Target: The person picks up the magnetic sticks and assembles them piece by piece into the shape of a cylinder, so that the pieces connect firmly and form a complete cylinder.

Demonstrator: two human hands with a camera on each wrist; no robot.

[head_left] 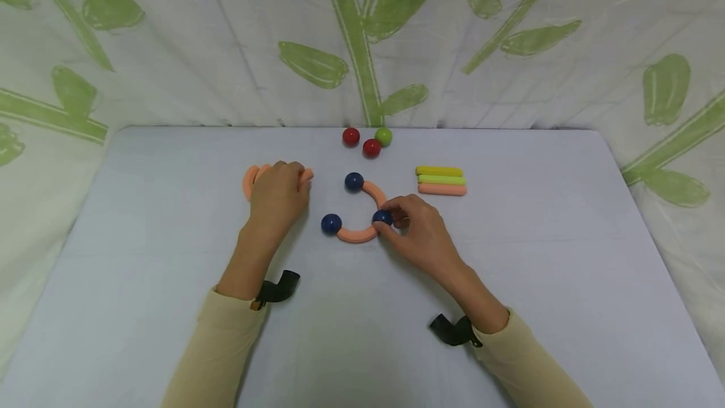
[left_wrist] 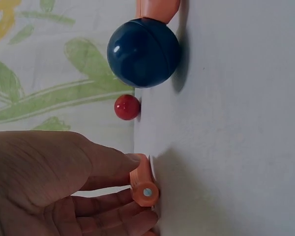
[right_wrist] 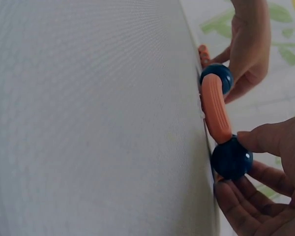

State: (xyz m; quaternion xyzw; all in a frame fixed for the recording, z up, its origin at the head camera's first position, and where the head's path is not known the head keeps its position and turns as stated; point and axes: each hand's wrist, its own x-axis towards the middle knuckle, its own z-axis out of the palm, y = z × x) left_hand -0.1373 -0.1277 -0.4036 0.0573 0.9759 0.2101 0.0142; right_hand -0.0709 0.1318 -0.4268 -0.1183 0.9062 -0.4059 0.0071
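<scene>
Your pale surface [head_left: 362, 332] carries everything, and behind it hangs the leaf-printed cloth [head_left: 170, 49]. Your left hand [head_left: 277, 191] curls over a loose orange curved piece [head_left: 249, 180] at the left. Your right hand [head_left: 416, 232] pinches the blue ball [head_left: 382, 218] joining two orange arcs [head_left: 357, 235] at the middle. Three sticks [head_left: 442, 181] lie to the right, and three small balls [head_left: 368, 140] sit near the far edge.

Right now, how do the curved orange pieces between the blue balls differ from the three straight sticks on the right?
The curved pieces are bent arcs; the straight sticks are not. The curved pieces join blue balls into a chain that the right hand touches; the sticks lie loose, side by side, untouched. The curved pieces are all orange; the sticks are yellow, green and orange. Both kinds lie flat on the table.
</scene>
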